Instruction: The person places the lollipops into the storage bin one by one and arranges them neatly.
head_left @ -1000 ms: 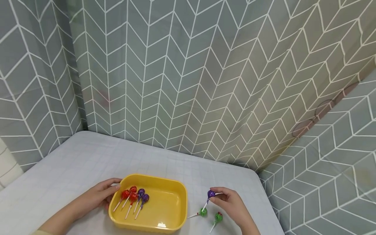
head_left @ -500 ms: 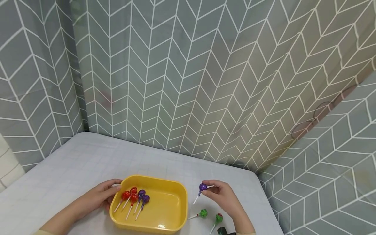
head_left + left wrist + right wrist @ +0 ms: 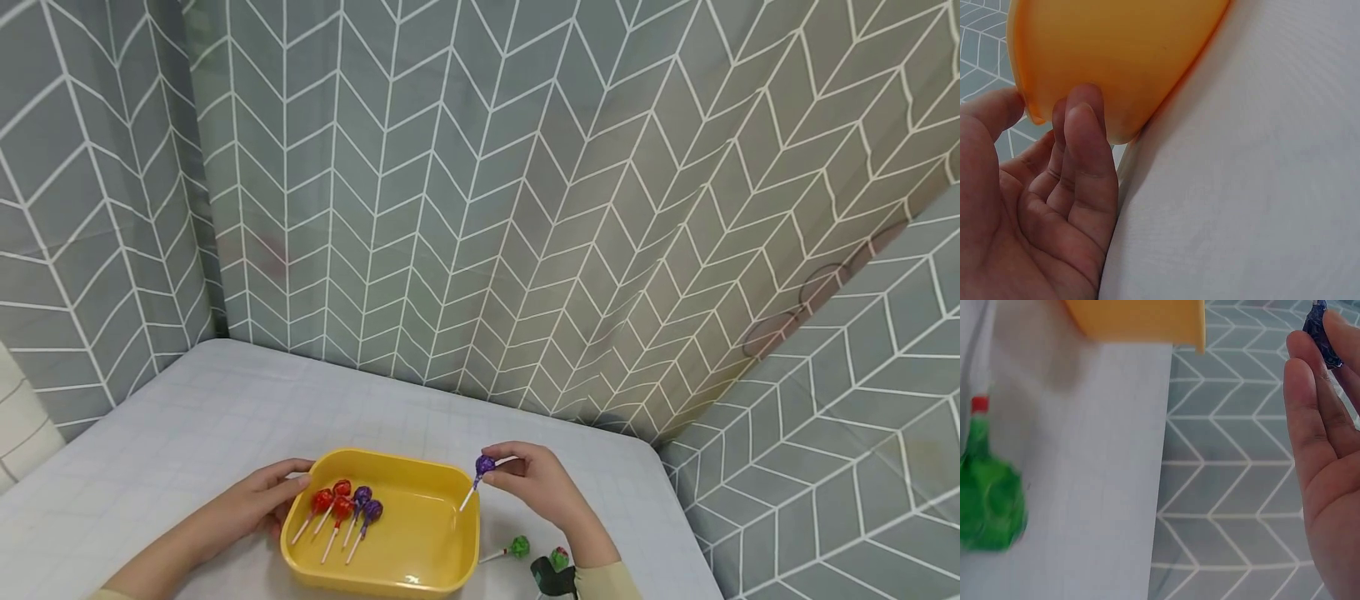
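Pinching purple lollipop (image 3: 487,464) by wrapped head with right hand (image 3: 538,486), at right edge of yellow tray (image 3: 420,533). Gripping left side with left hand (image 3: 257,498); best kept steady. Clear rim without snagging stick (image 3: 468,497), lower beside purple pair (image 3: 372,510), align, release.

Could read no words, numbers or signs. Saw tiny pale marks on the purple wrapper (image 3: 1317,329), upper right of the right wrist view, too small to read.
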`<state>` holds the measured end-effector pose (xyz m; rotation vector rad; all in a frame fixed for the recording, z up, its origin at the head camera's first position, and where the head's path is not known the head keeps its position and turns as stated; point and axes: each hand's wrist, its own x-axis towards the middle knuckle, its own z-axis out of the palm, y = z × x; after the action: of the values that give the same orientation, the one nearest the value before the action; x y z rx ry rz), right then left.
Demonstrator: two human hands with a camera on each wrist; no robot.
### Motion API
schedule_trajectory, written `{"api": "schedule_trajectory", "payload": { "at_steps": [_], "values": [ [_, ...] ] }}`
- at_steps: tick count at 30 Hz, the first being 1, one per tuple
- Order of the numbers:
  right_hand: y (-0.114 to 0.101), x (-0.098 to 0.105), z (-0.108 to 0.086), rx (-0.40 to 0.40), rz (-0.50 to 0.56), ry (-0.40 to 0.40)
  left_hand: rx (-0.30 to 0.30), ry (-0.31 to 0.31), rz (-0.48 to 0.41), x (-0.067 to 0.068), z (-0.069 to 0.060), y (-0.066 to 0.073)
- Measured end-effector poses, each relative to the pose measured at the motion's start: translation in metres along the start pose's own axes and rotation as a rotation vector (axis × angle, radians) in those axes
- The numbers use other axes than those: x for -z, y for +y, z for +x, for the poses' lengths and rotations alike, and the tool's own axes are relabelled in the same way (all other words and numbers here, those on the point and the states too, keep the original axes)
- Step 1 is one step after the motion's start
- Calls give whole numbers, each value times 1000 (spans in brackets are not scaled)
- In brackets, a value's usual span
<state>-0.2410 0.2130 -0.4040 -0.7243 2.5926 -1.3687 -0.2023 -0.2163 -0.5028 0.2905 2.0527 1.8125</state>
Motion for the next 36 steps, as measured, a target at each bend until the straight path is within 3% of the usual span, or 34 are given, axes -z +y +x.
{"api": "schedule_trajectory", "payload": {
  "at_steps": [6,16,26,36],
  "values": [
    [-11,-11,12,39,38,-58,3,-6,-11,1,1,-2],
    [-32,-31,34,99,-3,-149,7,-4,-10,2,2,-2],
    [-45,-49,52,96,-48,-241,11,11,3,2,3,0],
    [-51,-63,70,85,-107,-259,6,0,13,6,6,0]
  ]
}}
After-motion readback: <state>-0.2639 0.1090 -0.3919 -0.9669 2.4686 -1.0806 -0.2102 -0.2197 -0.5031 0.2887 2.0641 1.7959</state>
